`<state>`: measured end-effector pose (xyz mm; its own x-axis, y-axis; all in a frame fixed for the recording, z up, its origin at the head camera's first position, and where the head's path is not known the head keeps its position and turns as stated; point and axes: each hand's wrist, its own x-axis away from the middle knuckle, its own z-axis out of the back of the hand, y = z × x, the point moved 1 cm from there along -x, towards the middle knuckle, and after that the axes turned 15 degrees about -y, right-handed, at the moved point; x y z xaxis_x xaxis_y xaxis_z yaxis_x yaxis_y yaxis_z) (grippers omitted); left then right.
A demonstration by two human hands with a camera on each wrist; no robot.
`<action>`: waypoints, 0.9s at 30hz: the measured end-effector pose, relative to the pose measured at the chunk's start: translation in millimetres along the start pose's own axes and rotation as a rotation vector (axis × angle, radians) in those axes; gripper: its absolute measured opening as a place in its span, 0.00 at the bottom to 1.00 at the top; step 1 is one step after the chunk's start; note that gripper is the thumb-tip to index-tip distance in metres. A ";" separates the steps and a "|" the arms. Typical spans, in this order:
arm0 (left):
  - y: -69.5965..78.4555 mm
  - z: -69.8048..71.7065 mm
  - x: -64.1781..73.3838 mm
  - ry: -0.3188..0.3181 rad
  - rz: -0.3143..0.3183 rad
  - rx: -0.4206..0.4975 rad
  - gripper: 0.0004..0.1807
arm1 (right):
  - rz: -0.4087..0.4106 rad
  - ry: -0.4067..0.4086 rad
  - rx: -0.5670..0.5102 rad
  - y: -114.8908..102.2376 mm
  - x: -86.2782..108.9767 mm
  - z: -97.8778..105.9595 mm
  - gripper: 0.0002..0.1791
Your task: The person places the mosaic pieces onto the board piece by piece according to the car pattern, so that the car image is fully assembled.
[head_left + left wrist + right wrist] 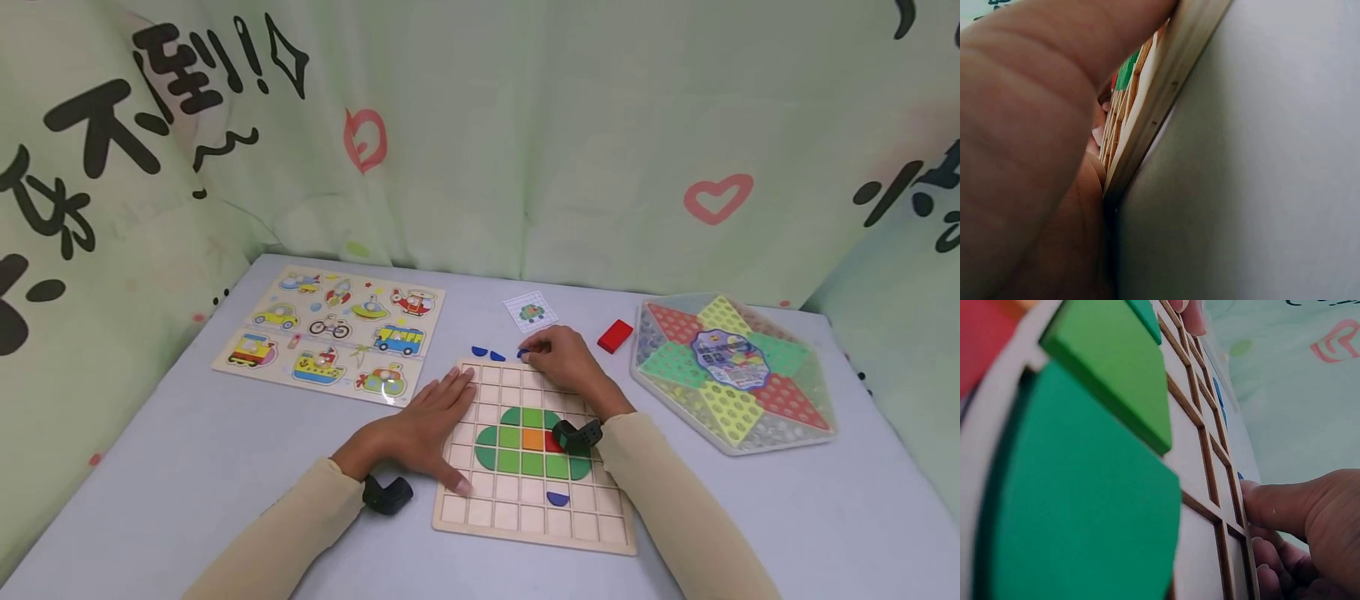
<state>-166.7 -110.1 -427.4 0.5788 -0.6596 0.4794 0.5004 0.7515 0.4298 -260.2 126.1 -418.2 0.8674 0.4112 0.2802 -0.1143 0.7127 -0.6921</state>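
A wooden grid board (506,515) lies on the table with green, orange and red pieces in its middle cells. My left hand (420,429) rests along its left edge, fingers spread and thumb over the near-left cells. Just past the far edge, my right hand (564,360) pinches a small blue piece (522,353) between thumb and fingers; in the right wrist view the piece is mostly hidden by the thumb (1282,506). Two more blue pieces, one a half-round (479,351), lie left of it. Another blue half-round piece (557,499) sits in a near cell.
A small pattern card (530,312) lies behind the board, and a red box (615,336) to its right. At the back left is a vehicle puzzle board (285,342). A six-sided clear game case (780,358) stands on the right. A printed curtain (465,167) hangs behind the table.
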 end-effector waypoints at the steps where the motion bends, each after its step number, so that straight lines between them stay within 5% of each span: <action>1: 0.1 0.1 -0.2 0.000 -0.002 0.000 0.72 | -0.007 0.009 -0.004 -0.7 0.7 0.4 0.10; 17: -1.2 -0.8 -0.9 0.000 0.001 0.002 0.72 | -0.027 -0.008 -0.154 19.0 14.2 13.3 0.13; 27: -0.4 -0.3 -1.2 -0.001 -0.013 -0.005 0.72 | 0.048 0.062 -0.218 21.4 29.1 21.0 0.13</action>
<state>-167.4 -109.6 -428.3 0.5716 -0.6693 0.4746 0.5108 0.7430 0.4326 -247.5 165.3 -410.9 0.8922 0.4016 0.2067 -0.0551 0.5509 -0.8327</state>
